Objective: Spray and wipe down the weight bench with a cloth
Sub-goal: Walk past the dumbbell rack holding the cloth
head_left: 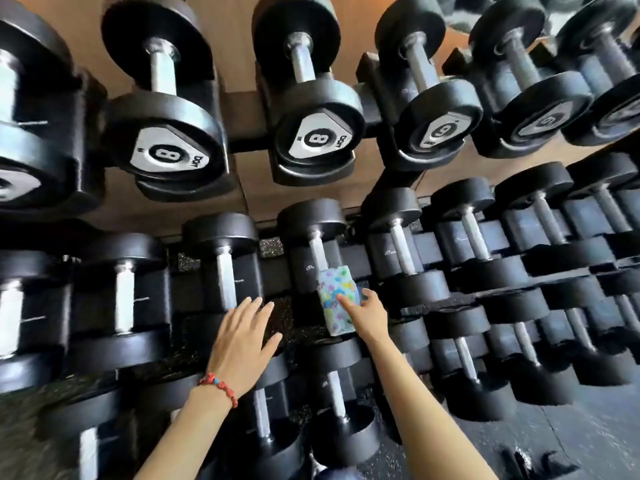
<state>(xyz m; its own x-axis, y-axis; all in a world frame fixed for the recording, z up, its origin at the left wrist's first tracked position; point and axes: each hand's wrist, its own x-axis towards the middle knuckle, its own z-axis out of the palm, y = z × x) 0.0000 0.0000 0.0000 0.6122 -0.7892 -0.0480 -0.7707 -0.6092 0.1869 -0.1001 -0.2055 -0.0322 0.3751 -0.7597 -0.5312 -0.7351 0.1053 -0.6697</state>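
Item: patterned packet point(335, 299), coloured spots, standing on end on the middle rack shelf point(294, 323) between two dumbbells; whether it holds cloths I cannot tell. My right hand point(369, 315) has its grip on the packet's right side, thumb on the front, fingers hidden behind. My left hand point(242, 341) lies flat, fingers straight, no grip, on a dumbbell head point(263, 337) just beside it. Red bracelet point(220, 388) on left wrist. Frame edges blurred. Narrow speckled gap left of packet.

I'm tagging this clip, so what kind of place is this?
Most likely a gym's free-weight area: tiers of black dumbbells sit in a rack, some end caps marked 8, over speckled rubber flooring.
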